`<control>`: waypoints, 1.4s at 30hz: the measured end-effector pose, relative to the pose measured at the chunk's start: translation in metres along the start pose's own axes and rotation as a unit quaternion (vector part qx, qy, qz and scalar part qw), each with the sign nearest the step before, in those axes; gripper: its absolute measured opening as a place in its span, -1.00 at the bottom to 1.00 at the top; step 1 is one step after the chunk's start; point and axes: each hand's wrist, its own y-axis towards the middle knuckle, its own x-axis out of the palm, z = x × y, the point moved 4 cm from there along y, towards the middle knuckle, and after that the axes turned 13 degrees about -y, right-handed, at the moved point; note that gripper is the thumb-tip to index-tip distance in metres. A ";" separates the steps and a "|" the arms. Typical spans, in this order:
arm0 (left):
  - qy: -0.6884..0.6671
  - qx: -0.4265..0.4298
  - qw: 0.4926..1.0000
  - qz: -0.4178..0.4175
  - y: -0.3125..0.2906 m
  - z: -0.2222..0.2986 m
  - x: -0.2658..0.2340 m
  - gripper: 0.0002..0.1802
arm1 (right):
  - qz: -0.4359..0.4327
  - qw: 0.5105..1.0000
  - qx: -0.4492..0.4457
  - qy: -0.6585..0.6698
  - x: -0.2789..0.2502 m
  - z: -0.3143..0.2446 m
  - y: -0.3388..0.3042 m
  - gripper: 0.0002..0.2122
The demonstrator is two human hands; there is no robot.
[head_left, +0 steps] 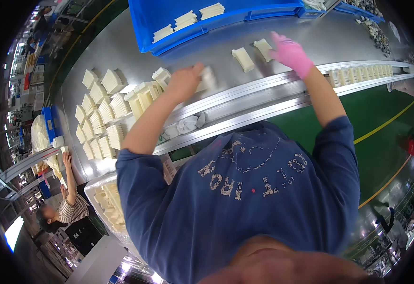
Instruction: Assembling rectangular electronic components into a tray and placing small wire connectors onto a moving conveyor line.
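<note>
The left hand (184, 81) was bare and closed around a cream ribbed block (209, 77), held just above the steel table (282, 42) near its rail (263, 92). The right hand (289, 53), in a pink glove, lay with fingers spread on another cream block (263, 48); a third block (243, 59) lay just left of it. Stacked blocks (103, 113) crowded the table's left part. A blue bin (145, 23) bounded the far side, leaving bare steel between bin and rail

Bare left hand (184, 81) grips a cream part (209, 77); gloved right hand (289, 53) touches another (263, 48).
</note>
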 end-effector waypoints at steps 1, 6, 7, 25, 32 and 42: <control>-0.116 -0.063 0.988 0.081 0.004 0.010 -0.010 -0.84 | 0.002 1.000 0.001 0.000 0.001 -0.010 0.014 -0.67; -0.564 -0.162 0.798 0.136 0.021 0.008 0.018 -0.77 | -0.232 0.968 0.015 -0.091 0.030 -0.029 0.040 -0.62; -0.696 -0.140 0.694 0.119 0.021 0.019 0.022 -0.78 | -0.233 0.968 0.014 -0.093 0.033 -0.026 0.039 -0.62; -0.734 -0.014 0.638 0.232 0.015 0.051 0.039 -0.55 | 0.153 0.943 -0.082 0.284 -0.066 -0.148 -0.035 -0.57; -0.720 0.050 0.654 0.228 0.016 0.050 0.035 -0.49 | 0.161 0.916 -0.099 0.353 -0.072 -0.143 -0.035 -0.58; -0.778 -0.016 0.621 0.096 0.013 0.052 0.037 -0.57 | 0.025 0.885 -0.127 0.447 -0.100 -0.127 -0.032 -0.63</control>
